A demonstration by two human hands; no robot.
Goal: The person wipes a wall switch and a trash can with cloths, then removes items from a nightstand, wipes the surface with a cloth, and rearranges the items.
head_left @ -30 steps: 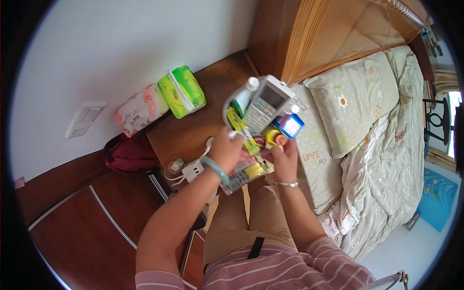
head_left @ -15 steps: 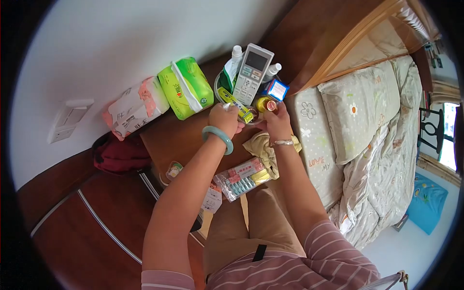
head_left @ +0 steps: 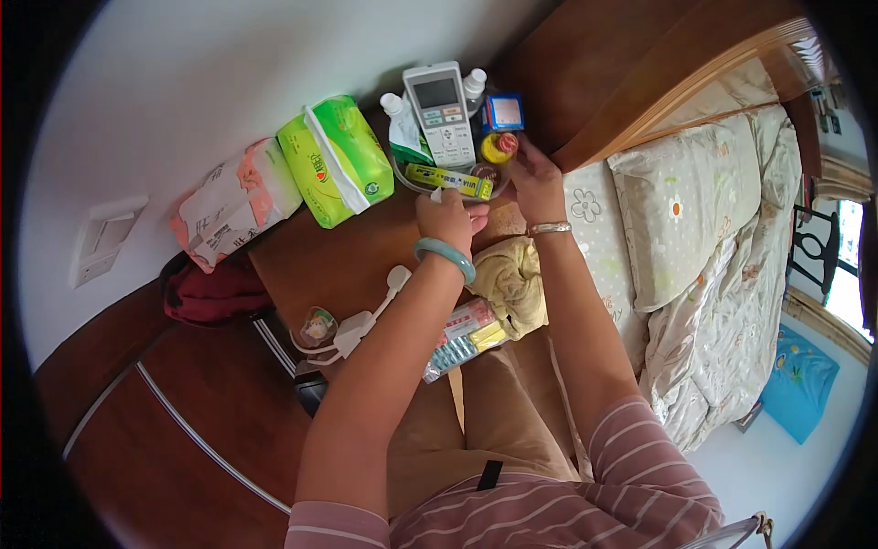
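A clear container stands on the brown bedside cabinet against the wall. In it are a white remote control, two white-capped bottles, a yellow-green box, a blue box and a yellow bottle with a red cap. My left hand is closed at the container's near edge, with a small white bit showing by the thumb. My right hand is closed at its right edge, beside the yellow bottle. The fingertips of both hands are partly hidden.
Two tissue packs, one green and one pink-white, stand at left. Nearer lie a yellow cloth, a clear packet and a white power strip. A bed with a pillow is at right.
The container and its contents have shifted left and back towards the wall and turned slightly. Both hands have moved with it. The power strip has come into view.
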